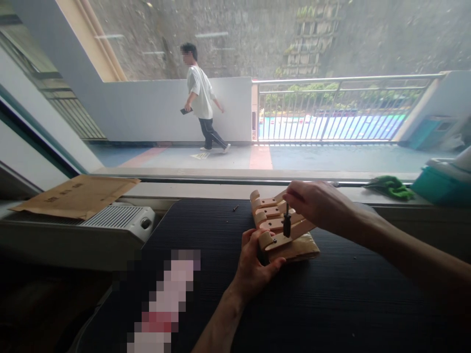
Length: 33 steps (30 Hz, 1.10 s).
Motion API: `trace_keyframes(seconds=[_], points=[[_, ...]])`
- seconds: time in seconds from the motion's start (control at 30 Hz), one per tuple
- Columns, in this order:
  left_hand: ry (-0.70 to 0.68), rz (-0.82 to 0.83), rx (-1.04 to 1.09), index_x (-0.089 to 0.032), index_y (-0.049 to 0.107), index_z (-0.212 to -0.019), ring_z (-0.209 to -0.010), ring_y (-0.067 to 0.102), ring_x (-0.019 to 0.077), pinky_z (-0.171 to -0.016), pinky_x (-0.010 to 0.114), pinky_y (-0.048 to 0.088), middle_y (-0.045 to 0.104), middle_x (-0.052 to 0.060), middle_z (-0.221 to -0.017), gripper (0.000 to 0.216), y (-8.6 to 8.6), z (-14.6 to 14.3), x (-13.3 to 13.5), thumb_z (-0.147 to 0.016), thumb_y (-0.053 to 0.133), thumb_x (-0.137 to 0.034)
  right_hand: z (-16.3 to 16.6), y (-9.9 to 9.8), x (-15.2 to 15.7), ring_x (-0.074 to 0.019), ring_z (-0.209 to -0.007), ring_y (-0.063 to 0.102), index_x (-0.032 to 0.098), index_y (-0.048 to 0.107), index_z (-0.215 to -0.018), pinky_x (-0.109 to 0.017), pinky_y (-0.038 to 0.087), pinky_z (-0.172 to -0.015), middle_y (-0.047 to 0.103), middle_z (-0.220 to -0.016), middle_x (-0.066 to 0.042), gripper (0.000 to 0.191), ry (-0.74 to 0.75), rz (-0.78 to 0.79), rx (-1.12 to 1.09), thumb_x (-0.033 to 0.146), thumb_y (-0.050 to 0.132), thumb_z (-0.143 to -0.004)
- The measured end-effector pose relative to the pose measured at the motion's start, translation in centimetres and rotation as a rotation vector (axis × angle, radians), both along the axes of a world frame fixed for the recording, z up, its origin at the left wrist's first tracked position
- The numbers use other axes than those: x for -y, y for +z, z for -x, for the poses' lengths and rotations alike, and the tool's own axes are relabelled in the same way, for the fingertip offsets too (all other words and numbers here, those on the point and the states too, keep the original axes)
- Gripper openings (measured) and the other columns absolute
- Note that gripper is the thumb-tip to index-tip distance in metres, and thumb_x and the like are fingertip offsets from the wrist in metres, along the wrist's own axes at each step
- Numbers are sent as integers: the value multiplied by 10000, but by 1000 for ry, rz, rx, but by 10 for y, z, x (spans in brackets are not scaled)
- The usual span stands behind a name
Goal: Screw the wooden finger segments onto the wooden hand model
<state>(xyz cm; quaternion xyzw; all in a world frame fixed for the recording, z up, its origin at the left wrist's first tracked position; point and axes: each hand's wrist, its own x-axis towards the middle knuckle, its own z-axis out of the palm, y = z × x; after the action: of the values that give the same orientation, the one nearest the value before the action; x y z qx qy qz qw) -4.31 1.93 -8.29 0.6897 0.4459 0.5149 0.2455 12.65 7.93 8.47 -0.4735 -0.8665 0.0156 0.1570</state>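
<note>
A pale wooden piece made of several curved slats, with dark holes along them, rests on a brown wrapped packet on the dark table. My left hand grips its near left corner, with the thumb on the packet's front side. Above the slats, my right hand is closed on the thin metal shaft of a small screwdriver. Its black handle hangs downward over the nearest slat. A screw head shows near that slat's curled end.
A loose screw lies on the dark table. At the left, a brown envelope covers part of a white slatted unit. On the sill are a green cloth and a teal container. Beyond the window a person walks.
</note>
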Motion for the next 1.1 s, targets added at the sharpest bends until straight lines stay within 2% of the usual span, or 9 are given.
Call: trace_keyframes(seconds=[0.3,0.43,0.57,0.63,0.7,0.77,0.87,0.97,1.1], points=[[0,41,5,-242,497,-1156,-1175,417,239,-1025,406,395,461,53,-1180,584,1,2,1,-642,771,-198,17,-58,-15,-127,-609,539,181,583,-885,-226,323,-547,630,-704,-8,216,63,121,-270,359,462,-895],[22,41,-15,-251,482,-1163,-1170,424,250,-1009,421,405,451,53,-1175,607,-1,1,1,-631,760,-163,18,-56,-12,-126,-688,573,181,595,-976,-224,369,-598,654,-812,-21,265,192,202,-307,319,371,-944],[-4,28,-4,-244,476,-1150,-1157,434,252,-974,405,432,465,61,-1155,557,0,1,1,-666,748,-197,7,-34,-2,-174,-795,608,182,615,-1002,-257,376,-626,664,-932,-79,258,188,171,-4,238,376,-923],[0,-2,-8,-237,486,-1120,-1125,453,242,-966,401,428,489,58,-1125,489,2,2,1,-698,731,-217,1,-35,6,-192,-734,620,176,611,-945,-265,354,-568,674,-852,-77,186,166,264,217,191,443,-868],[21,-29,-10,-229,504,-1081,-1085,471,231,-954,396,424,512,53,-1090,412,5,2,1,-725,711,-222,-4,-46,16,-184,-695,619,168,574,-985,-264,355,-547,666,-819,-63,177,191,320,255,201,438,-876],[49,-31,-15,-220,533,-1037,-1041,487,224,-928,385,429,530,49,-1049,348,6,2,1,-732,699,-199,-8,-62,23,-171,-696,607,174,579,-944,-266,373,-560,636,-900,-68,172,197,271,244,205,416,-897],[67,11,-20,-212,576,-1003,-1005,500,221,-897,371,438,535,47,-1015,310,8,1,0,-721,694,-162,-10,-81,29,-166,-746,603,227,565,-1091,-260,398,-570,575,-1052,-69,244,217,154,204,181,421,-899],[65,81,-1,-212,599,-1020,-1014,508,220,-902,365,439,524,52,-1032,306,8,2,0,-730,688,-168,-11,-88,29,-180,-784,605,278,495,-1237,-272,434,-590,552,-1077,-66,360,214,94,205,179,435,-896],[56,169,25,-219,635,-987,-1023,525,218,-915,359,437,518,51,-1038,223,10,3,-1,-768,656,-187,-11,-95,28,-177,-795,602,254,498,-1237,-272,461,-590,560,-1048,-57,346,217,45,218,199,442,-899]])
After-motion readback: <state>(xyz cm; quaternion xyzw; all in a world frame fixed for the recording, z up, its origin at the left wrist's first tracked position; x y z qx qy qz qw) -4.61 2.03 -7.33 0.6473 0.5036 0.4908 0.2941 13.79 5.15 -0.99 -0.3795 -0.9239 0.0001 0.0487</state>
